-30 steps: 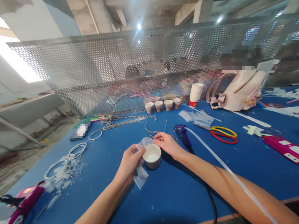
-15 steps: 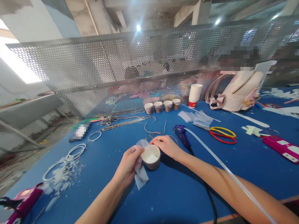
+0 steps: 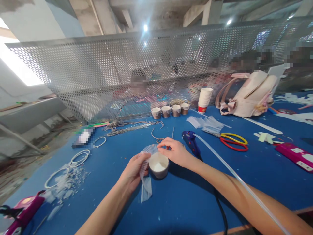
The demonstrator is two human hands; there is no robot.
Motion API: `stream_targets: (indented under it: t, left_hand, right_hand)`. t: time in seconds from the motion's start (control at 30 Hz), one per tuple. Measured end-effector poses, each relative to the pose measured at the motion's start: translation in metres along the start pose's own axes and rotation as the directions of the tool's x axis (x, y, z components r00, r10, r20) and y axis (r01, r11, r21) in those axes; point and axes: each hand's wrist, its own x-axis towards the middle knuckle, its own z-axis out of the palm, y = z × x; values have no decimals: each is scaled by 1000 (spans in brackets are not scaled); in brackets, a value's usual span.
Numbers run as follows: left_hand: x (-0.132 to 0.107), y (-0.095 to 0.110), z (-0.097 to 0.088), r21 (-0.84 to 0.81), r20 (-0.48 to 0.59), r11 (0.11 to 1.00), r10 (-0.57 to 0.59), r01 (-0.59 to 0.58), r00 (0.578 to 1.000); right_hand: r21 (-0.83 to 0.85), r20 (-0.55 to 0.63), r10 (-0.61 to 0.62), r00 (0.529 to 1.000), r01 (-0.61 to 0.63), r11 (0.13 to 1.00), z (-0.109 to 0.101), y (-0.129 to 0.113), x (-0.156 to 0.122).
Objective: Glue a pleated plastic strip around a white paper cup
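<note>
A small brown paper cup (image 3: 158, 165) with a white inside stands on the blue table (image 3: 186, 195), near the middle. A fringed strip of clear plastic (image 3: 146, 169) curves round its left and far side and hangs down to the table. My left hand (image 3: 134, 171) is closed on the strip, pressing it against the cup's left wall. My right hand (image 3: 174, 151) pinches the strip's far end at the cup's rim.
A blue glue gun (image 3: 190, 142) with a clear stick and black cord lies right of the cup. Red and yellow scissors (image 3: 232, 140), plastic strips, several small cups (image 3: 171, 111), a cup stack (image 3: 204, 99), a pink bag (image 3: 249, 94), rings and wires lie around. A perforated metal screen stands behind.
The loose tail of the strip has dropped lower under my left hand. My right hand has shifted slightly along the cup's far rim. The cup stays in place.
</note>
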Motion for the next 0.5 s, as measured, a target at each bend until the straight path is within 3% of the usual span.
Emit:
stream_targets:
  t: [0.17, 0.33, 0.4, 0.5]
  left_hand:
    - [0, 0, -1, 4, -8, 1000, 7, -7, 1000]
    - [1, -2, -2, 12, 3, 1000, 21, -21, 1000]
    - [1, -3, -2, 16, 5, 999, 27, -27, 1000]
    - [-1, -2, -3, 31, 3, 999, 34, -34, 999]
  right_hand:
    - [-161, -61, -159, 985, 147, 976, -3, -7, -8]
    - [-378, -66, -448, 891, 393, 838, -14, -18, -40]
    - [-437, -28, -477, 879, 418, 797, -20, -17, -58]
    - [-488, 5, -438, 899, 384, 784, -30, -8, -84]
